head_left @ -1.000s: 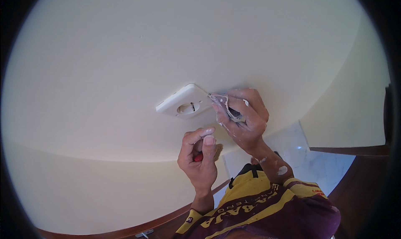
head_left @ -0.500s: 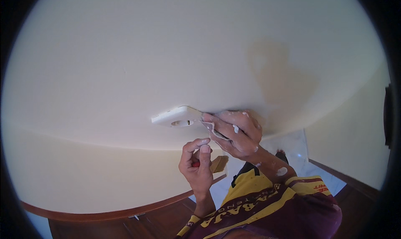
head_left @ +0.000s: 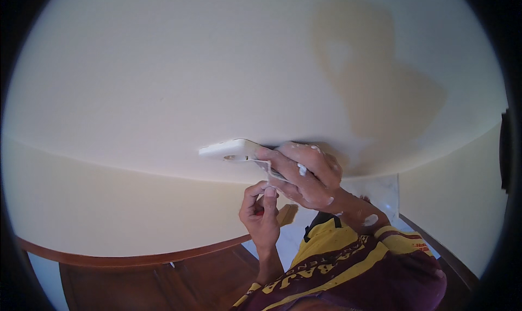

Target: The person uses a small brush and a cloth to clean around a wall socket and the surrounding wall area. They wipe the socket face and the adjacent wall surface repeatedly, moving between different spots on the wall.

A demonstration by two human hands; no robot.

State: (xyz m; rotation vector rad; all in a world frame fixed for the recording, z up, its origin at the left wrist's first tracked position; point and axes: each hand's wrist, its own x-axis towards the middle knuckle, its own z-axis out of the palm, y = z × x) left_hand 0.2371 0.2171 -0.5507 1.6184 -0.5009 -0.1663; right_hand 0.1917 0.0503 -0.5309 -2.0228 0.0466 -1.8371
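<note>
A white wall socket (head_left: 228, 148) with a round recess sits on the cream wall. Against its right end rest the fingertips of my right hand (head_left: 310, 175), which is closed and spotted with white paint. A thin pale strip (head_left: 270, 168) runs from the socket across those fingers; whether they grip it or something else is hidden. Just below, my left hand (head_left: 260, 216) is closed, thumb against forefinger, near the strip's lower part. It holds a paintbrush (head_left: 288, 214); a bit of red handle shows in the palm and the tan bristles stick out to the right.
The wall (head_left: 163, 93) spreads over most of the view, with my shadow on it at the upper right. Dark wooden furniture (head_left: 130, 286) with a reddish edge stands at the lower left. A pale floor (head_left: 386, 194) shows beyond my right arm. Something dark (head_left: 505, 153) is at the right rim.
My left hand has risen slightly and moved right, closer to my right hand and the strip. My right hand stays at the socket. The shadow on the wall has grown larger and higher.
</note>
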